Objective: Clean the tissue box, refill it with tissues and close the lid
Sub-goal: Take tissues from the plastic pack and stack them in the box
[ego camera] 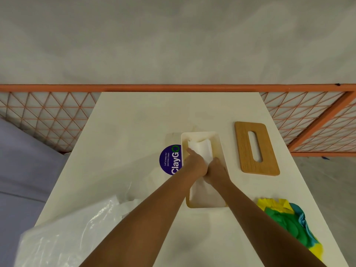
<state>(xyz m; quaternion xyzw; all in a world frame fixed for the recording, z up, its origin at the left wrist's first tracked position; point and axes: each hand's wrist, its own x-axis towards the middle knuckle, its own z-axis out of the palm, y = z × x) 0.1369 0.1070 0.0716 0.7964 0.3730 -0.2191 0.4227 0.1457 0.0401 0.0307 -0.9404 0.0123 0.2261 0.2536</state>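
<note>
A cream tissue box (218, 145) lies open on the white table, with a stack of white tissues (202, 149) inside it. Both of my hands are down in the box on the tissues. My left hand (195, 162) presses the stack with its fingers stretched toward the left wall. Close beside it, my right hand (216, 170) rests on the tissues with fingers bent downward; its grip is hidden. The wooden lid (242, 151) with its oval slot lies flat on the table to the right of the box.
A purple round sticker (169, 159) sits left of the box. A clear plastic bag (73, 232) lies at the near left. A yellow, green and blue cloth (289, 218) lies at the near right. An orange mesh fence (48, 116) runs behind the table.
</note>
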